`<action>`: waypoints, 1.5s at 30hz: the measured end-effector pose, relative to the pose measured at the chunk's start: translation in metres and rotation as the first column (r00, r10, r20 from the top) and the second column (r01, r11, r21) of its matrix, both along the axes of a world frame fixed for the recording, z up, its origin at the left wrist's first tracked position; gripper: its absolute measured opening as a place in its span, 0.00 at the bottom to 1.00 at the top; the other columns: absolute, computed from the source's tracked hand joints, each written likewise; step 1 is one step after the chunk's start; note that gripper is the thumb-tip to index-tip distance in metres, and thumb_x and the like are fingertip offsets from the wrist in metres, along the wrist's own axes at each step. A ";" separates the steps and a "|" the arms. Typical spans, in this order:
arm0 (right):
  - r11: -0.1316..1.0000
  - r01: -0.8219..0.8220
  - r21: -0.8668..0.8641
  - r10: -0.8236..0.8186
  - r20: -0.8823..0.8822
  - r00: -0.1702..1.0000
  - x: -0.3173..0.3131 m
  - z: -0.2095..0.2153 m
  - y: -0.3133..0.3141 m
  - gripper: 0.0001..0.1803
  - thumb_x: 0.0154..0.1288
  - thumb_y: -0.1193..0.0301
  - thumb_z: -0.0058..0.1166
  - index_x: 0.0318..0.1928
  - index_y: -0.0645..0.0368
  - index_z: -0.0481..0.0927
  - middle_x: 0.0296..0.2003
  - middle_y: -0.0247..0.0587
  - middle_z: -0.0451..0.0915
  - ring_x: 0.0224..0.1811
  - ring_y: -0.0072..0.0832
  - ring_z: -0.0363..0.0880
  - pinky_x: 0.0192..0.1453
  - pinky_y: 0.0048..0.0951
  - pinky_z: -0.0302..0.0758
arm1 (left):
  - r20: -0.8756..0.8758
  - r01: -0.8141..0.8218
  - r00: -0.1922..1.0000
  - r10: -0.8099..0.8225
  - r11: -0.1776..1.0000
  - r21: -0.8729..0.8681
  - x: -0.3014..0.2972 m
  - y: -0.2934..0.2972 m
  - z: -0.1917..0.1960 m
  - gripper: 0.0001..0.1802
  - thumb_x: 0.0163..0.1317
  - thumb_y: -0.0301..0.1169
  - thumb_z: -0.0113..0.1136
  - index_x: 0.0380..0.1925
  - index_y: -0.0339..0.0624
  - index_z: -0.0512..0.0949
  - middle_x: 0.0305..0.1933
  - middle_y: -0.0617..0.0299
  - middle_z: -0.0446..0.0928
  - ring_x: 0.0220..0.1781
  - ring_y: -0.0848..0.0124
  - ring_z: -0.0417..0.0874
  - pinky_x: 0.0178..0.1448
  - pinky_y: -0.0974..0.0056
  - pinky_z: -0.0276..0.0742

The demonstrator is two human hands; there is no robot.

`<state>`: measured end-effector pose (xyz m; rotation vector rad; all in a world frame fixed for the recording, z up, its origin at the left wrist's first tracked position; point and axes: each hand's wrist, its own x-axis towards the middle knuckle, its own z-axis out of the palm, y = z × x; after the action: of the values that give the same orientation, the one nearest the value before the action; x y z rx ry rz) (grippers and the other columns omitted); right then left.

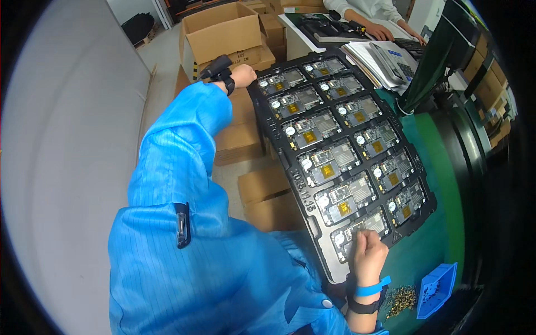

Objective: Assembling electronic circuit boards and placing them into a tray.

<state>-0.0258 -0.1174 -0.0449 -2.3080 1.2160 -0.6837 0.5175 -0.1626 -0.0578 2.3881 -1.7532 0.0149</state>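
Note:
My left hand (pixel 244 75) is closed on the far left corner of a black plastic tray (pixel 301 198), its fingertips partly hidden at the rim. The tray lies slanted over the green work surface and holds two rows of circuit boards. Each board has a round white sticker and an amber tape square. My right hand (pixel 371 255) is pinched over the nearest board (pixel 377 221) in the left row, covering part of it. What its fingertips hold, if anything, is too small to make out. A blue band (pixel 372 288) circles that wrist.
A blue bin (pixel 437 290) sits right of my right wrist, beside a pile of small brass-coloured parts (pixel 402 301). Behind the tray are papers, a calculator (pixel 393 62) and a monitor (pixel 441 56). Another person's hands (pixel 379 30) rest by a keyboard. Cardboard boxes (pixel 223 33) stand left.

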 end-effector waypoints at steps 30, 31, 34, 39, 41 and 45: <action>0.304 -0.621 0.723 -0.840 0.511 0.183 -0.058 0.021 -0.035 0.15 0.70 0.62 0.32 0.40 0.60 0.68 0.28 0.34 0.73 0.21 0.18 0.70 0.21 0.15 0.69 | -0.160 0.871 0.417 -0.895 0.444 -0.209 -0.450 0.010 0.064 0.11 0.54 0.35 0.53 0.31 0.40 0.77 0.30 0.55 0.69 0.39 0.60 0.71 0.43 0.60 0.66; 0.339 -0.641 0.688 -0.806 0.564 0.178 -0.064 0.018 -0.043 0.13 0.70 0.65 0.32 0.40 0.60 0.68 0.27 0.34 0.72 0.20 0.18 0.68 0.21 0.15 0.68 | -0.221 0.872 0.340 -0.914 0.394 -0.290 -0.451 0.007 0.071 0.11 0.54 0.35 0.53 0.33 0.39 0.77 0.31 0.54 0.70 0.39 0.60 0.72 0.44 0.60 0.67; 0.371 -0.642 0.671 -0.791 0.590 0.159 -0.071 0.035 -0.067 0.07 0.68 0.71 0.35 0.36 0.59 0.66 0.19 0.25 0.60 0.16 0.14 0.54 0.15 0.12 0.55 | -0.231 0.728 0.412 -0.881 0.471 -0.498 -0.441 -0.011 0.080 0.12 0.52 0.31 0.56 0.36 0.37 0.76 0.41 0.50 0.74 0.44 0.56 0.75 0.48 0.58 0.70; 0.433 -0.635 0.640 -0.795 0.603 0.066 -0.085 0.017 -0.126 0.06 0.67 0.71 0.36 0.35 0.59 0.65 0.16 0.24 0.54 0.14 0.13 0.51 0.14 0.14 0.50 | -0.349 0.556 0.702 -0.620 0.784 -0.275 -0.400 -0.092 0.064 0.07 0.53 0.30 0.55 0.27 0.38 0.76 0.27 0.56 0.78 0.30 0.67 0.80 0.34 0.66 0.73; 0.433 -0.648 0.627 -0.777 0.624 0.085 -0.077 0.022 -0.132 0.06 0.67 0.71 0.36 0.35 0.59 0.66 0.16 0.24 0.54 0.14 0.13 0.50 0.14 0.14 0.50 | -0.512 0.595 0.607 -0.607 0.775 -0.214 -0.397 -0.106 0.050 0.07 0.55 0.31 0.54 0.28 0.38 0.75 0.26 0.60 0.78 0.28 0.73 0.78 0.32 0.69 0.71; 0.528 -0.512 0.677 -0.683 0.697 0.218 -0.068 0.031 -0.126 0.06 0.66 0.72 0.38 0.36 0.61 0.67 0.15 0.23 0.54 0.14 0.13 0.50 0.15 0.15 0.49 | -0.706 0.669 0.452 -0.545 0.730 -0.136 -0.396 -0.109 0.043 0.05 0.56 0.29 0.54 0.29 0.38 0.73 0.26 0.65 0.77 0.29 0.79 0.75 0.33 0.72 0.70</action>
<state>-0.0940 -0.2431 -0.0138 -0.4797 0.6670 -1.0210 0.1215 -0.2715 -0.0147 1.3129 -2.0653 -1.0475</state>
